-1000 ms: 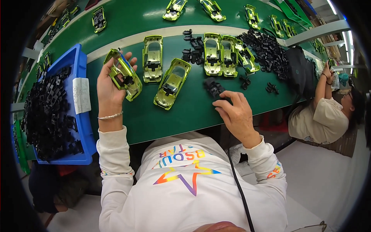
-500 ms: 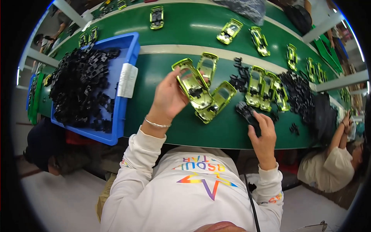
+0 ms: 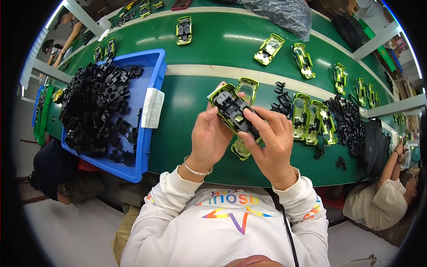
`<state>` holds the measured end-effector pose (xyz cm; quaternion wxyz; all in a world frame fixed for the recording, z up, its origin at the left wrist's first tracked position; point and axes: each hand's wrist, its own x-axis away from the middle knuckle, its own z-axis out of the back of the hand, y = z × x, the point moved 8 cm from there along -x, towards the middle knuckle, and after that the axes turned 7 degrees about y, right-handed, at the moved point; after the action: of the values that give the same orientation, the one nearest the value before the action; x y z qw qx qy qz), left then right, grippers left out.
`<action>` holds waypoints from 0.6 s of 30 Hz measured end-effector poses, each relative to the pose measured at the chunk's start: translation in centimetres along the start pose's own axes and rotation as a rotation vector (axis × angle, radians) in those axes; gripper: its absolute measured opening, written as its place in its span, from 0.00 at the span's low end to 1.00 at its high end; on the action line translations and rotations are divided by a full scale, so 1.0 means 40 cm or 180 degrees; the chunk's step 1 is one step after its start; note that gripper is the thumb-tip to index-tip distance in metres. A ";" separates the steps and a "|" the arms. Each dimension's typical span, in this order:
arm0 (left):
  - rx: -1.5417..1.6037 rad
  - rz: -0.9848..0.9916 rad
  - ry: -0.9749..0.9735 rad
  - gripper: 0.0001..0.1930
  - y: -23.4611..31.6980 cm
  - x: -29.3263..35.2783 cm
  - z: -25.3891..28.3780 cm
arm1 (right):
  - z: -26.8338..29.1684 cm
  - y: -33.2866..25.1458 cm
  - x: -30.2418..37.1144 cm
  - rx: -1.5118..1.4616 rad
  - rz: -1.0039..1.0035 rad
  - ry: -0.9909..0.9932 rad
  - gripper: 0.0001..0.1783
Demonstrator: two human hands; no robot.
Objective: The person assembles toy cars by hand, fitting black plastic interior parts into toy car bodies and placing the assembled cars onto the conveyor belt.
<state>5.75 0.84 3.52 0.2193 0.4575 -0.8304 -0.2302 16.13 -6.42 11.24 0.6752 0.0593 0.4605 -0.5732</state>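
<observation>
My left hand [image 3: 205, 140] is closed round a shiny yellow-green toy car body shell [image 3: 215, 93], held up above the table with its hollow side showing. A black plastic car interior [image 3: 231, 106] with moulded seats lies in the shell, tilted along it. Thumb and fingers of my right hand [image 3: 275, 144] grip the near end of this black part. Beneath my hands, two more green shells lie on the table: one shell [image 3: 248, 89] just behind, another [image 3: 240, 150] partly hidden by my right fingers.
At left stands a blue bin [image 3: 152, 84] heaped with black parts [image 3: 95, 89]. To the right are several green shells [image 3: 300, 118] in a row, and a pile of black pieces [image 3: 347, 122]. Cars [image 3: 269, 49] lie spaced along the far green belt [image 3: 222, 38]. Co-workers sit at both sides.
My right hand has picked the black interior off the table at right and brought it left into the shell. My left hand has moved slightly right and nearer with the shell.
</observation>
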 end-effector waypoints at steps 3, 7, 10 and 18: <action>-0.0120 -0.0113 0.0042 0.30 0.013 0.003 0.002 | -0.014 -0.006 0.002 0.0049 0.0011 -0.0009 0.27; -0.0071 -0.0137 0.0026 0.30 0.016 -0.002 0.007 | -0.025 0.000 0.004 -0.0286 -0.0165 0.0062 0.28; -0.0083 -0.0125 0.0019 0.30 0.019 -0.006 0.003 | -0.029 0.007 0.002 -0.0290 -0.0183 0.0057 0.28; -0.0052 -0.0088 0.0070 0.30 0.030 0.001 -0.008 | -0.022 -0.002 -0.003 -0.0402 0.0053 0.0132 0.29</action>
<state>5.13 1.31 4.47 0.2290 0.4696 -0.8197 -0.2350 15.60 -5.84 10.84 0.6727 0.0324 0.5091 -0.5360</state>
